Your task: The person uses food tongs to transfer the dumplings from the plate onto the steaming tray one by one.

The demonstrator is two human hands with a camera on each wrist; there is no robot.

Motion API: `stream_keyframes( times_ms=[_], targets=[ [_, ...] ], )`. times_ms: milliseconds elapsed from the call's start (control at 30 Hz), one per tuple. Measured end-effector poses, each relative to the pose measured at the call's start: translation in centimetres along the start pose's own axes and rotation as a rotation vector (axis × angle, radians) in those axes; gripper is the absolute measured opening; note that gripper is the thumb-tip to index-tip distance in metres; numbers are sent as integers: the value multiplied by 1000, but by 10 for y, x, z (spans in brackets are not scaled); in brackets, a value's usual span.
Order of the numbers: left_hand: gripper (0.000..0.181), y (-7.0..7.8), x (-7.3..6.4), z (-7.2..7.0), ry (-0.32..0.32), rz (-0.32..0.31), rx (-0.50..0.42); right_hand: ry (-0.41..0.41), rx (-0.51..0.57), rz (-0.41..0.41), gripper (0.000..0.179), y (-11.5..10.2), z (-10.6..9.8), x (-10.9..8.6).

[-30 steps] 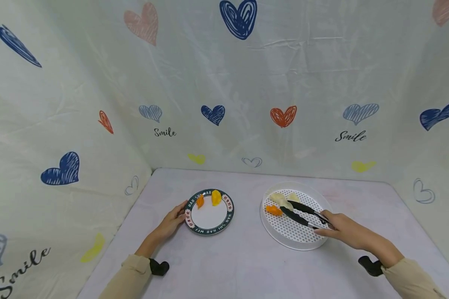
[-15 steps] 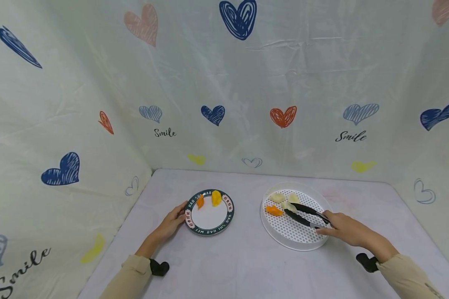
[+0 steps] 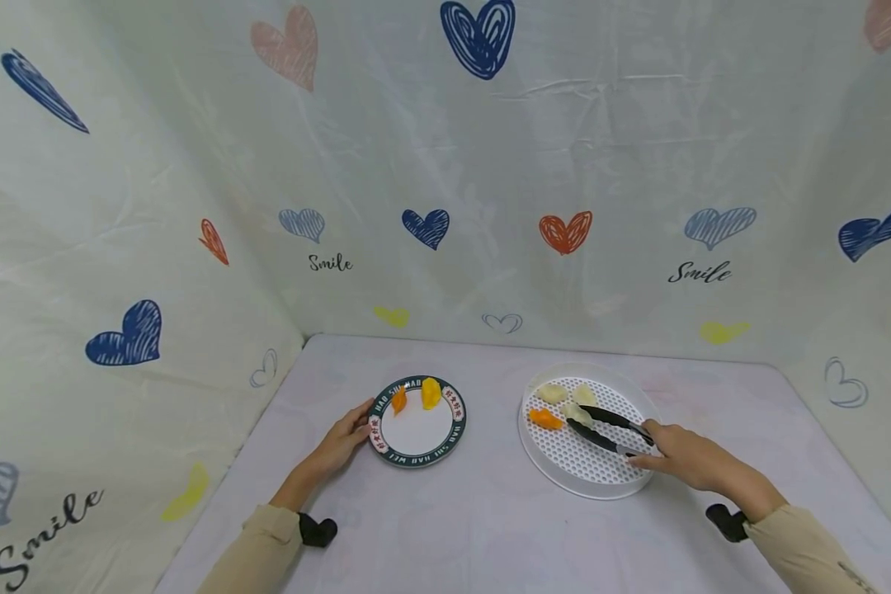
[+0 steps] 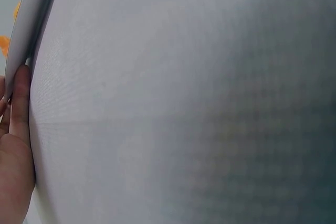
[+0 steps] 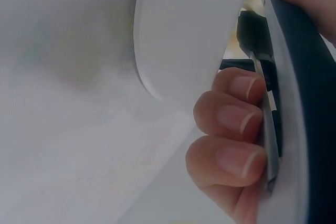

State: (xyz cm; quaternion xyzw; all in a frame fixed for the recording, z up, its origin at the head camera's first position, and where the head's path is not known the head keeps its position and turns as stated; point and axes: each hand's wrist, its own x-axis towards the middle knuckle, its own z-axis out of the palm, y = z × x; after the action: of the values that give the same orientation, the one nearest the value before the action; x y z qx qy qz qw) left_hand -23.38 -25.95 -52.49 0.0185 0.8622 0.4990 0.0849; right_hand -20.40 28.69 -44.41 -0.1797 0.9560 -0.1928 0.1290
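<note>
In the head view my left hand (image 3: 344, 439) pinches the left rim of a round plate (image 3: 413, 459), white with a dark green lettered border. On the plate lie an orange piece (image 3: 398, 400) and a yellow piece (image 3: 431, 393), dumpling-like in shape. My right hand (image 3: 686, 454) grips black-tipped metal tongs (image 5: 286, 77) over a white perforated steamer tray (image 3: 594, 487). Between the tong tips is a pale dumpling-like piece (image 3: 577, 413); whether they clamp it I cannot tell. Two more pale pieces (image 3: 553, 393) and an orange one (image 3: 545, 419) lie on the tray.
A white cloth covers the table (image 3: 490, 528). The plate stands left of the tray with a gap between them. Behind the table hangs a pale curtain (image 3: 624, 181) printed with hearts, which also closes off the left side.
The tongs have shifted slightly right, and the pale piece at their tips now lies apart from the pale piece at upper left. My left hand and the plate have stayed in place.
</note>
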Motion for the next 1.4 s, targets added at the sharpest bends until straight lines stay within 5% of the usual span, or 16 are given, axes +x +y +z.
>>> stream_keyframes(
  times_ms=[467, 800, 1400],
  targets=[
    [55, -2, 0, -1, -7, 4, -4, 13, 68, -34, 80, -5, -7, -3],
    [55, -2, 0, 1, -7, 14, -12, 31, 149, -81, 70, -29, -14, 7],
    [55, 0, 0, 1, 5, -4, -12, 4, 220, -147, 81, -93, -17, 59]
  ],
)
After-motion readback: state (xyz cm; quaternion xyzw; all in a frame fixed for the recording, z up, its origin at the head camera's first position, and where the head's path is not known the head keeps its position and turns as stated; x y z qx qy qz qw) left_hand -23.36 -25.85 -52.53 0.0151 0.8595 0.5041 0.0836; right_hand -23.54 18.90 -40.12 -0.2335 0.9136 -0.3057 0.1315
